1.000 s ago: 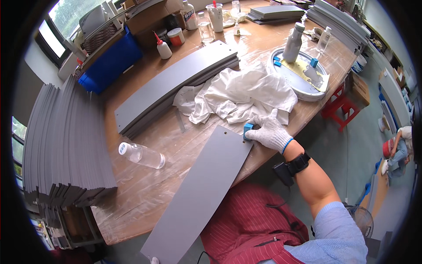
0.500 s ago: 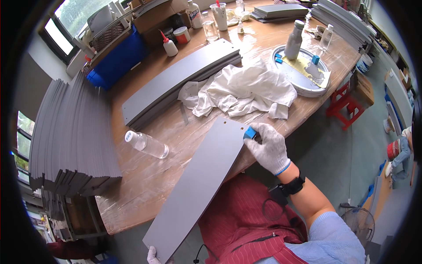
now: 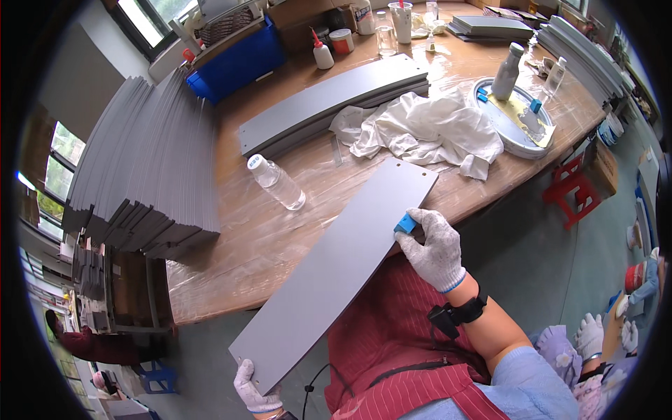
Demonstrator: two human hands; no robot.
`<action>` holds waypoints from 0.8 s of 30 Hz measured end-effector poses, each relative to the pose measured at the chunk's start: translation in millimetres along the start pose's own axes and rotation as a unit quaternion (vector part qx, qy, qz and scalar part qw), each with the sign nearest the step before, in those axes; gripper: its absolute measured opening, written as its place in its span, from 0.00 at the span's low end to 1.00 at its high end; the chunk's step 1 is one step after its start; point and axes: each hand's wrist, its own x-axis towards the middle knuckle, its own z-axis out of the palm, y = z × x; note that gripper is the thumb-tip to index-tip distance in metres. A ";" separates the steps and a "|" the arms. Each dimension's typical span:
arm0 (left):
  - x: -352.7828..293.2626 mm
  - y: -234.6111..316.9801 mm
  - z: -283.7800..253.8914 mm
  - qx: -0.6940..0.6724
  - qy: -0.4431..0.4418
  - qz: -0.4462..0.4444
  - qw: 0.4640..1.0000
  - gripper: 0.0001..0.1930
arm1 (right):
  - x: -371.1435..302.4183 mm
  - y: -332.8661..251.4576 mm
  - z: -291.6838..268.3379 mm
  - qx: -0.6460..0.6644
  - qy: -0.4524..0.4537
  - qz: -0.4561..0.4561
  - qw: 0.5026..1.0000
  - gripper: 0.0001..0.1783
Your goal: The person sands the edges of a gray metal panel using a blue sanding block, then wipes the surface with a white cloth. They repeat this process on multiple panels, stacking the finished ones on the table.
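Observation:
A long grey board (image 3: 336,259) slants across the front edge of the table, with small holes near its ends. My left hand (image 3: 255,388), in a white knit glove, grips the near end, thumb on top and the other fingers hidden beneath. My right hand (image 3: 434,252), gloved as well, pinches a small blue block (image 3: 405,224) against the board's right edge, short of the far end. Just beyond the board lies a crumpled white cloth (image 3: 427,133). Left of it, a clear bottle with a white cap (image 3: 278,183) rests on its side.
A tall stack of grey boards (image 3: 140,168) stands at the left; another pile (image 3: 329,98) lies behind the cloth. To the right, a round lid (image 3: 521,143) bears a grey bottle (image 3: 507,73) and blue blocks. A red stool (image 3: 574,192) and another person's gloved hands (image 3: 590,336) are at the right.
My right hand with the blue block has slid along the board's edge, away from the far end toward me. More of my left hand shows. Another person's gloved hands have appeared at lower right.

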 end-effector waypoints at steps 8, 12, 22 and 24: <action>-13.0 8.8 47.7 -0.061 -0.082 -0.005 0.995 0.22 | -20.2 -90.6 15.4 0.096 -0.064 -0.149 0.982 0.25; -16.0 -1.2 86.8 -0.110 -0.111 -0.009 0.988 0.22 | -50.9 -143.8 23.4 0.181 -0.152 -0.229 0.944 0.25; -27.7 -11.2 128.4 -0.134 -0.207 -0.026 0.969 0.21 | -33.0 -145.0 3.4 0.108 -0.097 -0.191 0.971 0.26; -27.3 -13.9 131.9 -0.153 -0.225 -0.039 0.961 0.22 | -46.9 -157.5 7.0 0.127 -0.133 -0.243 0.952 0.27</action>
